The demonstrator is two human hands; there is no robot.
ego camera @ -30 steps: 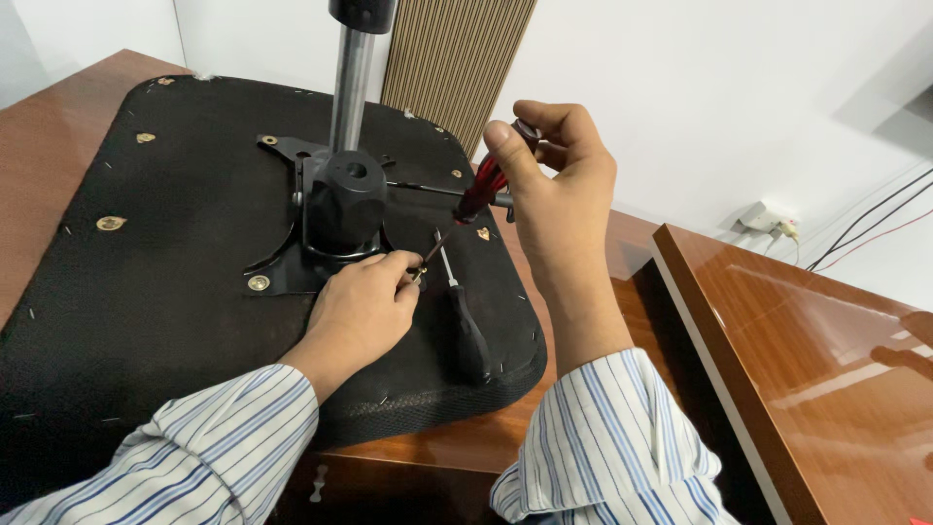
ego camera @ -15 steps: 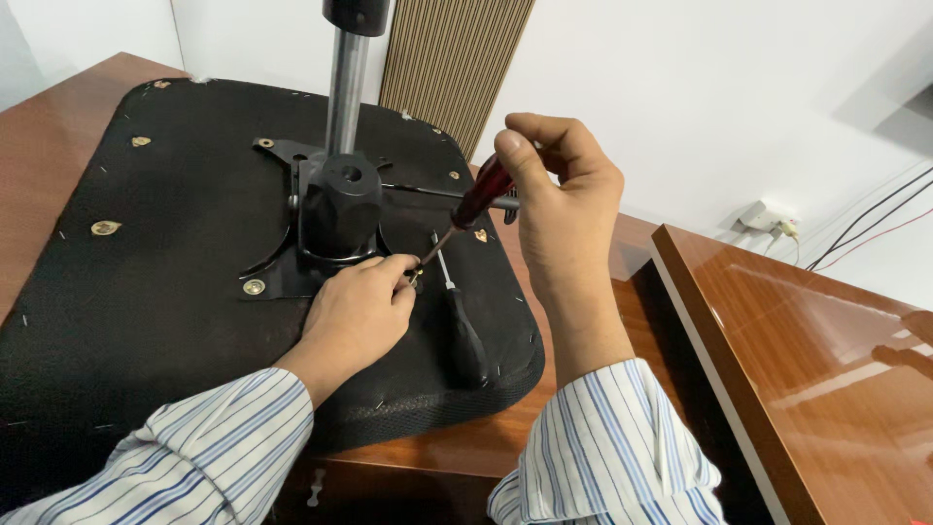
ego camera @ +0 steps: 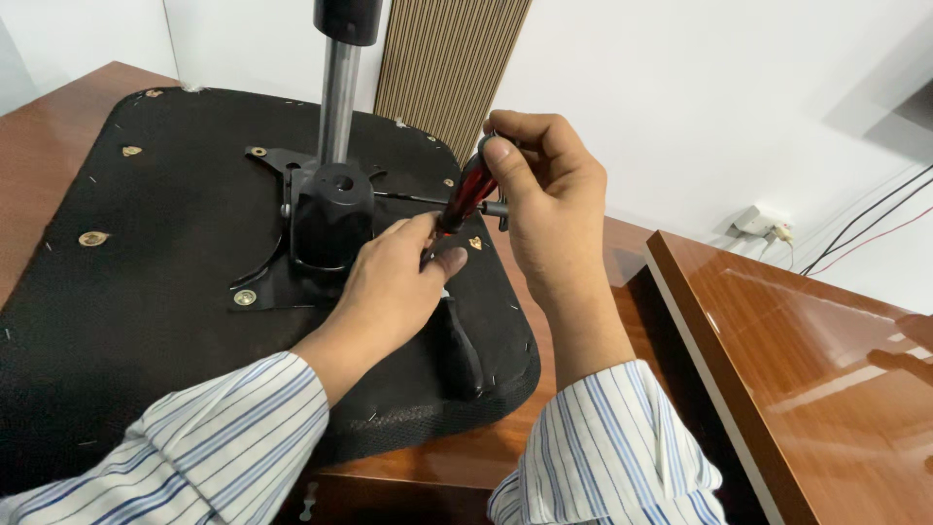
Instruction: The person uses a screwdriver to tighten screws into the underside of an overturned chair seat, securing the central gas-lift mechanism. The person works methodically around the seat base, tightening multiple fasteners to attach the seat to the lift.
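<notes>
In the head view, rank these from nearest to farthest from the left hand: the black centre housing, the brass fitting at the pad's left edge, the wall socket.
1. Black centre housing: just left of the left hand.
2. Brass fitting: far left on the pad.
3. Wall socket: far right, on the wall.

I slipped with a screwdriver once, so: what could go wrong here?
1. The left hand pinches right at the tip of the red-handled screwdriver; a slip might jab its fingers.
2. The right hand holds the handle tilted, so the tip may skid off the screw.
3. The upturned seat overhangs the table edge; pressure might shift it.
</notes>
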